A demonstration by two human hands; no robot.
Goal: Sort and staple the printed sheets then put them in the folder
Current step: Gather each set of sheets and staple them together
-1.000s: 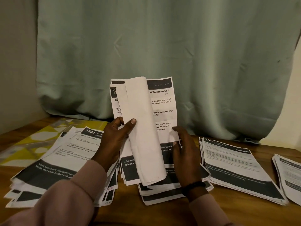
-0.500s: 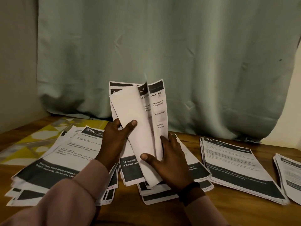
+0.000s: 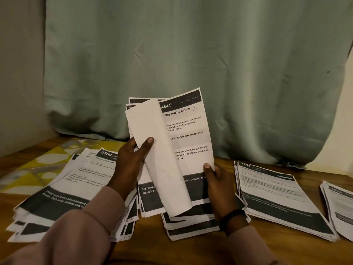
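Observation:
My left hand (image 3: 131, 165) grips a bundle of printed sheets (image 3: 188, 142) held upright above the table, thumb pressing on pages folded back so their blank side (image 3: 158, 159) faces me. My right hand (image 3: 217, 180) pinches the lower right edge of the sheet now showing, headed "...ning and Resetting". Under the bundle lies a flat pile of sheets (image 3: 183, 224). A pile headed "3800" (image 3: 63, 186) lies at the left, another headed "2701" (image 3: 277, 196) at the right. A yellow patterned folder (image 3: 38, 163) lies at the far left, partly under the left pile.
The wooden table (image 3: 149, 245) runs to a green curtain (image 3: 191, 64) at the back. A further pile of sheets (image 3: 340, 205) lies at the right edge of the view. No stapler is in view.
My right hand turned one sheet over to the left and moved back to the bundle's lower right edge. A new page now faces me. The left hand kept its grip.

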